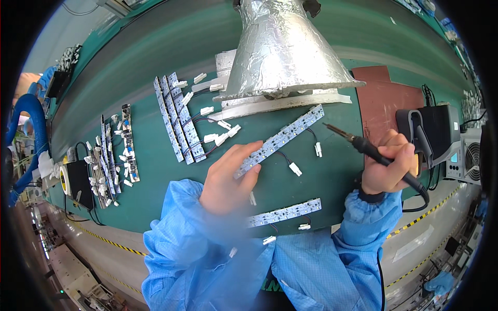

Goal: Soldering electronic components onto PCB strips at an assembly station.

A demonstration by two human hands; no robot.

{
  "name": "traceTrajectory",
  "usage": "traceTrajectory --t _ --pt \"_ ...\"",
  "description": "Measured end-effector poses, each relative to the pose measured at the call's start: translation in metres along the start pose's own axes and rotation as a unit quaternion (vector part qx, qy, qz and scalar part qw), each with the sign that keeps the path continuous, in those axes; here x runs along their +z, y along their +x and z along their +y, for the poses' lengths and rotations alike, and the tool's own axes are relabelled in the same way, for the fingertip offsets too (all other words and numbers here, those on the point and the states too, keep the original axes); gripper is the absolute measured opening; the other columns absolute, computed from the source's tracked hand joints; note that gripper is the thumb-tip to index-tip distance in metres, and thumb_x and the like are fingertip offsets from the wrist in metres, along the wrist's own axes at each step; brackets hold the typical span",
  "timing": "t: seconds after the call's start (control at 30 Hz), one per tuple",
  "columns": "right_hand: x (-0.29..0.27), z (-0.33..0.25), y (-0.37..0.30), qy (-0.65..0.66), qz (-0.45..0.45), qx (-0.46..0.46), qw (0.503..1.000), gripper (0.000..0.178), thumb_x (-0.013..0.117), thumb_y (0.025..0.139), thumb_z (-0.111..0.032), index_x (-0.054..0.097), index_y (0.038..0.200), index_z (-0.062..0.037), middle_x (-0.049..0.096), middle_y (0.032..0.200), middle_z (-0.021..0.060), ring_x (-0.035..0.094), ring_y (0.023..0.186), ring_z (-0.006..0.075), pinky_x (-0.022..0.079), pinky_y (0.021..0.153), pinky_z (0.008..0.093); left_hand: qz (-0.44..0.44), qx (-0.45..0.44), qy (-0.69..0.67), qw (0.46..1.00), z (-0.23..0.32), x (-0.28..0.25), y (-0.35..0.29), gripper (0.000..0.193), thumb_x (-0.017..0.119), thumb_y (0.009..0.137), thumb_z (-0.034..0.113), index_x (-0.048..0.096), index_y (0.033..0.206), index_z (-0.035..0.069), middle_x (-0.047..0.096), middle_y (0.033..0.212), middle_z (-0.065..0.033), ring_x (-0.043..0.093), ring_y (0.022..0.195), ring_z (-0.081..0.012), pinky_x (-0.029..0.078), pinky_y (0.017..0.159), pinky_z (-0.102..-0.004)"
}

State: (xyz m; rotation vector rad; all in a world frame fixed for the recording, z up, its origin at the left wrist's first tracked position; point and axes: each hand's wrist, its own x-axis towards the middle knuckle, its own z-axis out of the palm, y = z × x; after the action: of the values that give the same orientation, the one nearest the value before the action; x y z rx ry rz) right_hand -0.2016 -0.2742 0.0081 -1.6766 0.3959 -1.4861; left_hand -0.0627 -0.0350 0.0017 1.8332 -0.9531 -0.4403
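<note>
My left hand (231, 176) grips the near end of a long white circuit board strip (282, 136) between thumb and fingers. The strip slants up to the right, and two short dark leads with white connectors (295, 169) hang from its lower edge. In my right hand (390, 165) is a soldering iron (371, 151), its fingers wrapped round the black handle. The iron's bare tip points left, near the strip's far end but apart from it. A second strip (285, 212) lies on the green mat close to my body, with connectors wired to it.
Several strips with white connectors (179, 122) lie beyond my left hand, and more boards (109, 155) lie farther left by a black box (78, 181). A foil-wrapped hood (290, 52) stands at the back. On the right are a reddish-brown pad (384, 98) and a black iron holder (415, 132).
</note>
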Motion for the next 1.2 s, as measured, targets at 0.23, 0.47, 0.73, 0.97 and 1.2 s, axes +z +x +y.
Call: traceTrajectory --t 0.23,0.47,0.73,0.97,1.2 --pt "0.001 0.01 0.002 -0.036 0.011 0.005 0.999 0.046 0.045 0.098 -0.018 0.043 0.056 0.0001 0.041 0.051 0.007 0.031 0.048 0.0116 0.025 0.049 0.0309 -0.005 0.002 -0.001 1.0 -0.002 -0.002 -0.005 0.041 0.067 0.083 -0.008 0.061 0.123 -0.005 0.064 0.095 -0.0138 0.062 0.076 -0.0183 0.048 0.069 -0.0277" --pt "0.002 0.013 0.001 -0.055 -0.001 0.021 0.998 0.046 0.046 0.098 -0.019 0.044 0.056 0.0015 0.041 0.051 0.0067 0.031 0.047 0.0117 0.024 0.048 0.03 -0.013 -0.028 -0.006 0.999 -0.007 -0.001 -0.007 0.039 0.064 0.086 -0.009 0.06 0.125 -0.005 0.06 0.092 -0.0094 0.059 0.067 -0.0115 0.044 0.059 -0.024" --pt "0.004 0.014 0.0 -0.064 0.005 0.01 0.998 0.046 0.046 0.098 -0.017 0.044 0.056 0.002 0.039 0.05 0.0059 0.031 0.046 0.0113 0.024 0.047 0.0299 -0.019 -0.021 -0.008 1.0 -0.01 -0.002 -0.007 0.038 0.063 0.087 -0.01 0.06 0.125 -0.004 0.06 0.092 -0.0089 0.059 0.067 -0.0113 0.045 0.06 -0.0235" --pt "0.003 0.015 0.001 -0.057 -0.001 0.012 0.998 0.045 0.046 0.098 -0.016 0.045 0.057 0.0024 0.04 0.051 0.0058 0.03 0.046 0.0109 0.023 0.048 0.0297 -0.016 -0.017 -0.006 1.0 -0.009 -0.001 -0.007 0.038 0.062 0.087 -0.009 0.06 0.125 -0.005 0.06 0.091 -0.0091 0.06 0.068 -0.0115 0.045 0.06 -0.0238" --pt "0.003 0.015 0.0 -0.059 -0.003 0.014 0.998 0.044 0.047 0.098 -0.016 0.046 0.058 0.0027 0.039 0.051 0.0052 0.03 0.048 0.0099 0.022 0.048 0.0296 -0.015 -0.019 -0.003 1.0 -0.007 -0.001 -0.007 0.038 0.063 0.087 -0.009 0.06 0.125 -0.005 0.06 0.092 -0.0092 0.06 0.068 -0.0117 0.045 0.061 -0.0238"
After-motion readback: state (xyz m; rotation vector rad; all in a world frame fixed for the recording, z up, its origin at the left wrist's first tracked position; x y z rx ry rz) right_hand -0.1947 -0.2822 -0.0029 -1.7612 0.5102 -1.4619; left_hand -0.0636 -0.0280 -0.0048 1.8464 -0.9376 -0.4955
